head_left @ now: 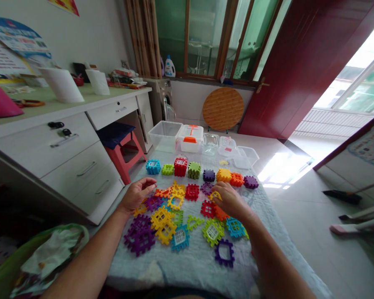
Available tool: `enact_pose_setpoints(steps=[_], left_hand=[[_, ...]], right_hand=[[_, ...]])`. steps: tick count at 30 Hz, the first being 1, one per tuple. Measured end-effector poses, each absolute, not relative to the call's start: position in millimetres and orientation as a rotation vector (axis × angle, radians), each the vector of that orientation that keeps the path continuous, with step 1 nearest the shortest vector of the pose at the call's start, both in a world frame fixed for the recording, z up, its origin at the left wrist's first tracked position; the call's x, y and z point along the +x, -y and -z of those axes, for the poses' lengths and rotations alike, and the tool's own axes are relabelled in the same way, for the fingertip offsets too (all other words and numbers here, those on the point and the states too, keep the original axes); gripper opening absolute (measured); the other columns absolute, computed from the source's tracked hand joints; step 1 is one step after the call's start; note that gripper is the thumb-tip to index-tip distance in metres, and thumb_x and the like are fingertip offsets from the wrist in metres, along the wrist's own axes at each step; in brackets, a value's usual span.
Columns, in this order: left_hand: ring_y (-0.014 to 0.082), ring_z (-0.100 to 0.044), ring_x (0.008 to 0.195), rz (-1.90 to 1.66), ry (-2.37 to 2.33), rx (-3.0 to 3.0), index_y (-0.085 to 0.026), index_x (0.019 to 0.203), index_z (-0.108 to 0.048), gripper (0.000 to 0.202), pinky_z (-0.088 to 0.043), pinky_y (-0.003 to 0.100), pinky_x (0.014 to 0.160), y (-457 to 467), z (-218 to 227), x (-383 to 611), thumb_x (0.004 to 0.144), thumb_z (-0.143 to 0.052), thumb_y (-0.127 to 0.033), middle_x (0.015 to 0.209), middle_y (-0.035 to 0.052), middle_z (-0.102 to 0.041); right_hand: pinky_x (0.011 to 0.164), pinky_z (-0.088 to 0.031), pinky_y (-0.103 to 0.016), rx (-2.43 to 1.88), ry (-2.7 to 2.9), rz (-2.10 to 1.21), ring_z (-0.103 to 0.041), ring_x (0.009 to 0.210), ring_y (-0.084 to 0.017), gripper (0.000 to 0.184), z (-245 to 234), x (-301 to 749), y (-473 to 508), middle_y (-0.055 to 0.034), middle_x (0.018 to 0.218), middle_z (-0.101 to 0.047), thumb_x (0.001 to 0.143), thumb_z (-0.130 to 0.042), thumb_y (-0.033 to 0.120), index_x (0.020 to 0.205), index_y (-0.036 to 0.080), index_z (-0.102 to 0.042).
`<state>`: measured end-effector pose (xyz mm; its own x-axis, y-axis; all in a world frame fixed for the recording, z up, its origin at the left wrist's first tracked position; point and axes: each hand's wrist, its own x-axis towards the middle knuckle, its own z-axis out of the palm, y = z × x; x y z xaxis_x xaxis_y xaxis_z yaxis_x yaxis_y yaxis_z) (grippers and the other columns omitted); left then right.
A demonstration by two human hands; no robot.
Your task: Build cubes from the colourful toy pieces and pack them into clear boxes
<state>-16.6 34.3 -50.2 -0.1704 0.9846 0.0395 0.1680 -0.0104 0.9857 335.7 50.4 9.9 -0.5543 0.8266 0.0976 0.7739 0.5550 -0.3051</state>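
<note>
Boxes behind tile stacks, loose tiles before them, all on the worktop.
The boxes line the far edge; the stacks run in a row from left edge to right. Loose tiles spread over the middle toward the near edge, the left hand at their far left, the right hand at their far right. Beyond the left edge stands a desk, a stool partly under it.
</note>
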Motion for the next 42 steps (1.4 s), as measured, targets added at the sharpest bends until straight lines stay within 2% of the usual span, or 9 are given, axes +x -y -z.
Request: enact_pose_setpoints(steps=[3,8,10,14,16,23,29,35,42], left_hand=[[0.0211,-0.064,0.084,-1.28,-1.451,1.273,-0.015,0.091,-0.067,0.037,-0.048,0.031,0.077,-35,52,-18,0.066,-0.072,-0.042,0.084,0.0047,-0.069],[0.02,-0.063,0.083,-1.264,-1.456,1.274,-0.015,0.092,-0.066,0.037,-0.047,0.03,0.076,-35,53,-18,0.067,-0.072,-0.042,0.085,0.0046,-0.068],[0.0193,-0.062,0.082,-1.259,-1.458,1.268,-0.015,0.092,-0.066,0.037,-0.047,0.029,0.075,-35,52,-17,0.067,-0.072,-0.042,0.085,0.0045,-0.068],[0.0192,-0.062,0.08,-1.27,-1.46,1.245,-0.015,0.091,-0.066,0.038,-0.047,0.029,0.074,-34,49,-15,0.065,-0.073,-0.041,0.084,0.0043,-0.068],[0.0194,-0.062,0.08,-1.27,-1.462,1.235,-0.015,0.091,-0.066,0.038,-0.047,0.029,0.073,-33,48,-14,0.064,-0.073,-0.041,0.083,0.0045,-0.068],[0.0197,-0.063,0.082,-1.274,-1.468,1.253,-0.015,0.09,-0.066,0.038,-0.048,0.029,0.074,-33,48,-14,0.065,-0.073,-0.042,0.084,0.0045,-0.068],[0.0209,-0.064,0.084,-1.263,-1.469,1.258,-0.015,0.091,-0.066,0.039,-0.05,0.031,0.076,-33,48,-15,0.065,-0.073,-0.043,0.086,0.0054,-0.069],[0.0215,-0.065,0.086,-1.249,-1.471,1.297,-0.016,0.094,-0.066,0.041,-0.05,0.03,0.077,-34,53,-19,0.066,-0.073,-0.046,0.089,0.0059,-0.07],[0.0211,-0.065,0.087,-1.244,-1.464,1.284,-0.016,0.094,-0.066,0.041,-0.05,0.029,0.076,-34,54,-18,0.066,-0.073,-0.045,0.089,0.0055,-0.071]], right_hand=[[0.088,-0.04,-0.035,-1.41,2.525,-0.248,-0.051,0.1,-0.022,0.017,4,324,-50,-0.0103,0.11,-0.059,0.086,-0.056,0.024,0.098,0.018,-0.065],[0.087,-0.037,-0.034,-1.42,2.506,-0.26,-0.047,0.1,-0.022,0.008,8,322,-50,-0.0072,0.105,-0.058,0.081,-0.063,0.027,0.079,0.02,-0.065],[0.086,-0.037,-0.034,-1.433,2.483,-0.241,-0.047,0.097,-0.022,0.012,7,324,-48,-0.0068,0.102,-0.057,0.078,-0.066,0.031,0.08,0.019,-0.063],[0.083,-0.037,-0.035,-1.61,2.42,-0.117,-0.048,0.093,-0.024,0.035,8,326,-45,-0.0082,0.097,-0.056,0.072,-0.069,0.045,0.09,0.018,-0.058],[0.082,-0.036,-0.035,-1.671,2.425,-0.084,-0.048,0.093,-0.025,0.037,10,324,-44,-0.0088,0.096,-0.057,0.072,-0.068,0.048,0.091,0.018,-0.056],[0.079,-0.036,-0.031,-1.685,2.418,-0.231,-0.049,0.089,-0.021,0.021,15,324,-46,-0.007,0.095,-0.055,0.072,-0.06,0.027,0.089,0.019,-0.053],[0.081,-0.039,-0.03,-1.404,2.454,-0.419,-0.048,0.09,-0.02,0.027,12,331,-45,-0.0053,0.094,-0.052,0.065,-0.053,0.011,0.091,0.019,-0.053],[0.09,-0.041,-0.035,-1.367,2.469,-0.517,-0.049,0.102,-0.023,0.047,11,335,-46,-0.0086,0.107,-0.056,0.063,-0.051,0.006,0.108,0.018,-0.054],[0.094,-0.042,-0.04,-1.263,2.22,-0.399,-0.054,0.104,-0.022,0.048,-7,390,-67,-0.0079,0.111,-0.06,0.068,-0.049,0.009,0.114,0.02,-0.053]])
